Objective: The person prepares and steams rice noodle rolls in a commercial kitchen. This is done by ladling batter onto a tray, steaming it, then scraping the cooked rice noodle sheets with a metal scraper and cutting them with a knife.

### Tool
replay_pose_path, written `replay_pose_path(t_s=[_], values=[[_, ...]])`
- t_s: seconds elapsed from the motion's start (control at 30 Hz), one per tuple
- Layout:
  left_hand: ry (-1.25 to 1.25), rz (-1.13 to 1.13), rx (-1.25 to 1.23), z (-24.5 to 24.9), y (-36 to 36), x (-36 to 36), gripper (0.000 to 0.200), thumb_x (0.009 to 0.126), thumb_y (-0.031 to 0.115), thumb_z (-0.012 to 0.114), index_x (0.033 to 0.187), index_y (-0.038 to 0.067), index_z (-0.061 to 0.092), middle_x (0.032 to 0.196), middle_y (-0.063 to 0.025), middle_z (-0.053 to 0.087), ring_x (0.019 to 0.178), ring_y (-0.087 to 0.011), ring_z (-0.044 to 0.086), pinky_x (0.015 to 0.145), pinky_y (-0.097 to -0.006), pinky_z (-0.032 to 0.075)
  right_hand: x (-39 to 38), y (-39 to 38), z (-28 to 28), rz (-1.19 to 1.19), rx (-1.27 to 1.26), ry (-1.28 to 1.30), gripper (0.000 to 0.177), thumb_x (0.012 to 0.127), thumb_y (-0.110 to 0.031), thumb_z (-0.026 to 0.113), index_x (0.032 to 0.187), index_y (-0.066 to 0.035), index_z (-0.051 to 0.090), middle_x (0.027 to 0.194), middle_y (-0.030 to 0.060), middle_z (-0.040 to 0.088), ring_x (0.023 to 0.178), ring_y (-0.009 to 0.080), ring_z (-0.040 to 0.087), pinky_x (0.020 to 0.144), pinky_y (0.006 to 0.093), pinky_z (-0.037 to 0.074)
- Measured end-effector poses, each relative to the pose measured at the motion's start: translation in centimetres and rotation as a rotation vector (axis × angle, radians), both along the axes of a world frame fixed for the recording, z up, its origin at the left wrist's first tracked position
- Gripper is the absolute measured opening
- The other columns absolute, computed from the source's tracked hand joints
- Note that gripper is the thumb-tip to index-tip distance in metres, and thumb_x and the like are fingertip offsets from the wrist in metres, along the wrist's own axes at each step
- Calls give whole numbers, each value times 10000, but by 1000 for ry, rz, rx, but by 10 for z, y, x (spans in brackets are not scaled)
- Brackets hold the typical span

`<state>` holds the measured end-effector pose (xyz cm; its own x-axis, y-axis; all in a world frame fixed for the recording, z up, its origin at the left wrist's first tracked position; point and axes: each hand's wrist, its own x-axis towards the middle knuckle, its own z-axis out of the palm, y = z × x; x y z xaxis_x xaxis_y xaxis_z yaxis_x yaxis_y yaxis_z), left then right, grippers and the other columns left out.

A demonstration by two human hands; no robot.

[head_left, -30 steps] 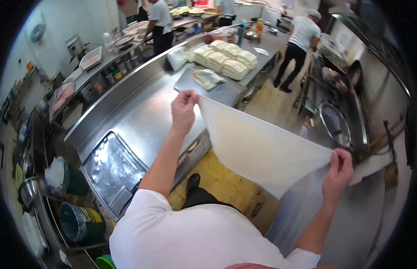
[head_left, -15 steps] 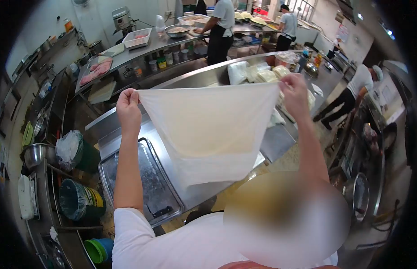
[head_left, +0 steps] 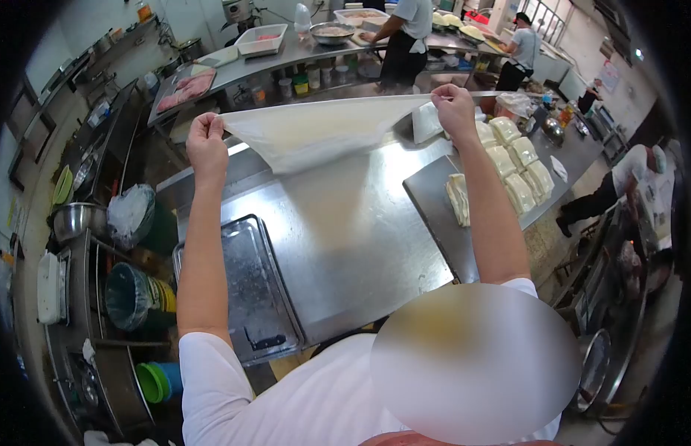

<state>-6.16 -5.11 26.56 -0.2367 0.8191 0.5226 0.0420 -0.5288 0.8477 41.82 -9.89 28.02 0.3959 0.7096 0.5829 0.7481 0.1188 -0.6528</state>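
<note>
A thin, whitish, partly see-through sheet that looks like stretched dough (head_left: 316,132) hangs in the air between my hands. At its upper left corner, my left hand (head_left: 209,146) is closed in a pinch. My right hand (head_left: 455,117) pinches the upper right corner. The top edge is pulled nearly straight, while the lower part billows away from me above a shiny steel table (head_left: 345,245). Several glossy, cream-coloured folded packs (head_left: 513,160) lie to the right, beyond my right forearm.
A dark rimmed tray (head_left: 256,297) lies at the table's left. Lined bins (head_left: 130,293) stand left of it. A person in a dark apron (head_left: 405,56) works at the back counter (head_left: 286,63), and another person (head_left: 620,178) bends at the right. A steel bowl (head_left: 332,33) sits behind.
Both hands have moved up and away from me. The sheet, which hung down broadly before, now swings out forward, uncovering the table. The camera view has shifted slightly.
</note>
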Motion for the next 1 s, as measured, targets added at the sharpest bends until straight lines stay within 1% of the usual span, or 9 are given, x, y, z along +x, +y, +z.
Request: replay_pose_path(t_s=[0.13, 0.23, 0.27, 0.3, 0.4, 0.5, 0.63, 0.77, 1.0], values=[[129, 57, -14, -60, -55, -6, 90, 1022, 94, 606, 978, 16, 621, 898, 0, 623, 826, -87, 560, 778, -240, 471, -3, -61, -54, 58, -57, -21, 131, 824, -143, 728, 923, -61, 753, 942, 177, 652, 874, 337, 620, 826, 430, 489], [394, 163, -159, -122, -143, -1, 91, 1009, 97, 618, 976, 15, 637, 919, -34, 654, 837, -127, 582, 799, -280, 484, 11, -112, -152, 95, -216, -116, 92, 800, -107, 716, 887, -83, 733, 925, 176, 629, 880, 362, 601, 798, 450, 477], [440, 143, -140, -167, -164, -7, 93, 996, 103, 624, 958, 22, 647, 931, -63, 665, 877, -159, 604, 814, -307, 483, 11, -137, -189, 110, -267, -139, 82, 792, -97, 710, 873, -94, 723, 915, 175, 617, 894, 370, 595, 799, 454, 472], [496, 126, -321, -194, -199, -5, 42, 954, 73, 638, 931, 39, 650, 944, -88, 665, 903, -199, 612, 818, -327, 484, 15, -161, -238, 134, -352, -99, 65, 795, -74, 684, 847, -109, 700, 949, 165, 597, 966, 374, 581, 841, 471, 461], [805, 30, -412, -262, -287, -4, 40, 839, 40, 685, 871, 59, 670, 1006, -112, 687, 988, -329, 604, 876, -425, 480, 8, -251, -310, 126, -626, -414, 48, 816, -121, 662, 842, -101, 696, 1028, 136, 587, 1062, 350, 553, 937, 512, 411], [843, 81, -583, -269, -336, 9, 60, 844, 57, 707, 896, 45, 678, 1026, -107, 696, 1030, -303, 616, 904, -395, 484, 5, -287, -301, 204, -687, -357, 54, 820, -113, 662, 849, -83, 696, 1032, 140, 595, 1066, 346, 552, 955, 509, 396], [781, 57, -695, -243, -324, 48, 117, 842, 87, 722, 951, 64, 688, 1045, -104, 688, 1023, -315, 606, 896, -419, 492, -2, -282, -296, 283, -569, -243, 54, 825, -106, 664, 839, -67, 699, 999, 157, 619, 1027, 355, 574, 901, 500, 427], [780, -77, -567, -242, -277, 88, 164, 868, 129, 713, 1015, 59, 700, 1095, -122, 688, 1084, -315, 612, 901, -407, 498, -18, -250, -303, 390, -499, -150, 83, 767, -55, 651, 829, -28, 700, 844, 197, 647, 888, 408, 620, 808, 522, 481], [784, -239, -519, -268, -160, 128, 229, 911, 146, 693, 1115, 39, 689, 1150, -164, 681, 1105, -346, 620, 966, -425, 488, -60, -203, -270, 425, -485, -78, 164, 793, -47, 635, 939, -26, 707, 991, 198, 678, 983, 375, 636, 908, 473, 507]])
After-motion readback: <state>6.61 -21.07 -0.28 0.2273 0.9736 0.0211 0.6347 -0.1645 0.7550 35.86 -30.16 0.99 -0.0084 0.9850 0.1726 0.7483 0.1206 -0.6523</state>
